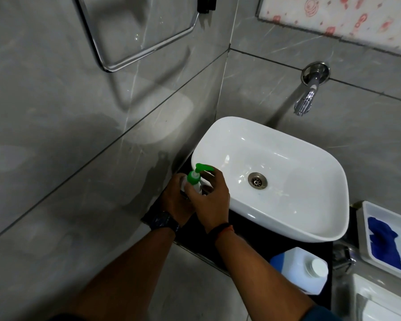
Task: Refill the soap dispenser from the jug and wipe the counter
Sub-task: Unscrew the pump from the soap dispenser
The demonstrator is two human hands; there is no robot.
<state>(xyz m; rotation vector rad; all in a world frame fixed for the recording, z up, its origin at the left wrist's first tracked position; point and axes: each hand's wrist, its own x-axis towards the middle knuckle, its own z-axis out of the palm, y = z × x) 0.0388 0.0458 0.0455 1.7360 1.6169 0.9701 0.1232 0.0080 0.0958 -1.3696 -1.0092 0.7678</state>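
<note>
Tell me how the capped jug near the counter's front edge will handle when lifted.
The jug looks translucent with a bluish tint inside, so it probably holds liquid and is heavy for its size. Its blocky, flat-sided body should not roll. The white cap seems on, so lifting likely spills nothing.

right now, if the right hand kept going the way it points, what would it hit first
The soap dispenser: the right hand points up-left and grips it. Past that, probably the left hand, which holds it too, then the grey wall; depth is unclear.
</note>
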